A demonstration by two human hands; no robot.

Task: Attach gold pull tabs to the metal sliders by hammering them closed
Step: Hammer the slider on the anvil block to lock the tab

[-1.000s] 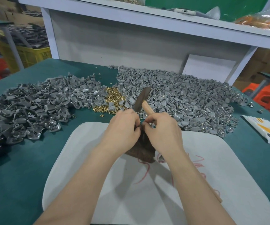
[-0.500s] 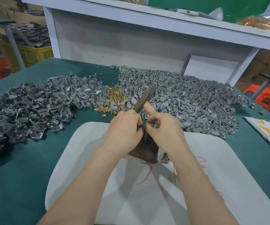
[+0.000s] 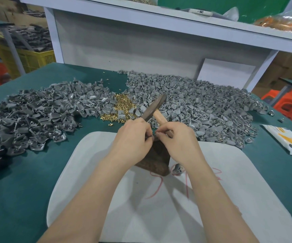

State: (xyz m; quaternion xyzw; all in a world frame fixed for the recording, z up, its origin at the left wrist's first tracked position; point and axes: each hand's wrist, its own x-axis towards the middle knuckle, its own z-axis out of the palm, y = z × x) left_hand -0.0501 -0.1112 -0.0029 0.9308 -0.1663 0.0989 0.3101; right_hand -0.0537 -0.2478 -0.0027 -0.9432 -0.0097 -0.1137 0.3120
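Gold pull tabs (image 3: 121, 107) sit in a small shiny heap at the back of the green table (image 3: 36, 181), btw the left slider pile (image 3: 33, 116) and the right slider pile (image 3: 203, 109). Not much is new since a sec ago. Both hands stay together on top of the brown block (image 3: 157, 160), and the hammer (image 3: 154, 106) head leans a bit more to the right. No hit yet. I think that means I'm still fitting a tab on, not closing it, and the knock comes next.

My left hand (image 3: 133, 137) is curled, thumb & fingers pinching a tiny grey slider (image 3: 152, 137) right at the block's top edge. It's too small to tell if a gold tab is on it already. My right hand (image 3: 176, 139) is curled too. It holds the hammer's wood handle, w/ fingertips reaching in to the same little part. So the hammer sticks up and away from me, its head in front of the right pile, not aimed at anything. Both wrists hang over the white mat (image 3: 106, 172), which the block stands on. A loose slider (image 3: 177, 168) lies on the mat just beside the block, on the right. Prob. a done one, but I can't be sure.
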